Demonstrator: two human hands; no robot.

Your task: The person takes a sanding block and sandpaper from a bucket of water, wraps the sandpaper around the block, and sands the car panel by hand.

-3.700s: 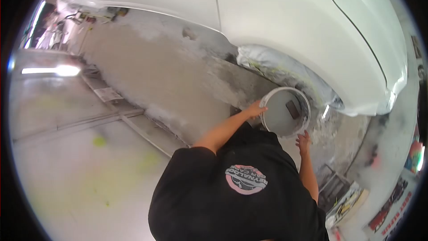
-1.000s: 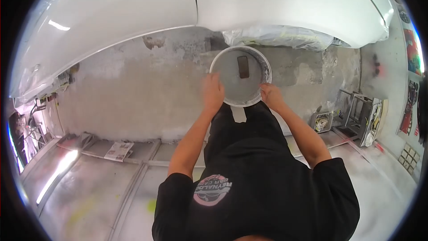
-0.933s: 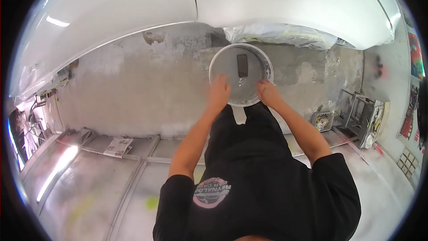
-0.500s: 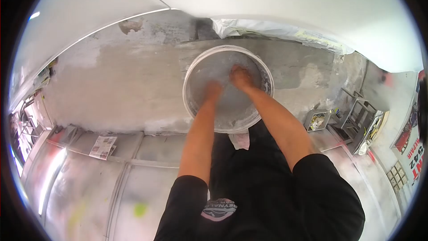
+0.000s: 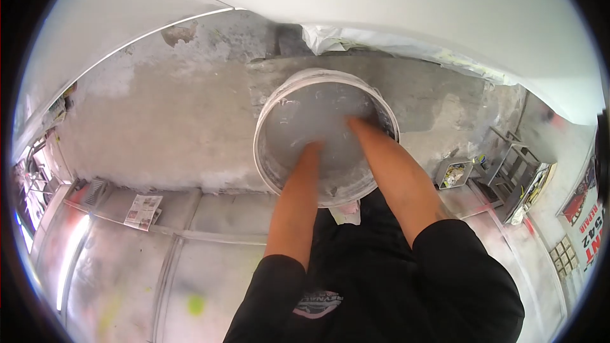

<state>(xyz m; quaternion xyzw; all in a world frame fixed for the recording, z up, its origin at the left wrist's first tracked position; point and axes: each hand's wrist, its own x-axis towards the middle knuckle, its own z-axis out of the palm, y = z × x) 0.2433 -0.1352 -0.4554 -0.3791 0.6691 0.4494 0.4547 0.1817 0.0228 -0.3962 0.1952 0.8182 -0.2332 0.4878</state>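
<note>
A round whitish bucket (image 5: 262, 164) stands in front of me, holding cloudy grey water (image 5: 302, 117). Both arms reach down into it. My left hand (image 5: 314, 148) is under the murky surface from about the wrist, so its fingers are hidden. To its right, my right hand (image 5: 357, 126) is also sunk in the water, blurred and mostly out of sight. Whether either one holds anything below the surface cannot be made out. A pale cloth or paper piece (image 5: 348, 213) shows between the bucket's near rim and my dark shirt.
Large white panels (image 5: 381, 0) arch overhead, with plastic sheeting (image 5: 356, 39) along their lower edge. Concrete floor (image 5: 165, 121) surrounds the bucket. At right are a small bin (image 5: 454, 173) and a metal frame stand (image 5: 513, 168). A newspaper (image 5: 143, 211) lies at left by the wall.
Both hands have gone deeper into the water; the right hand's back and fingers showed before and are now covered. The bucket appears slightly larger and lower in view.
</note>
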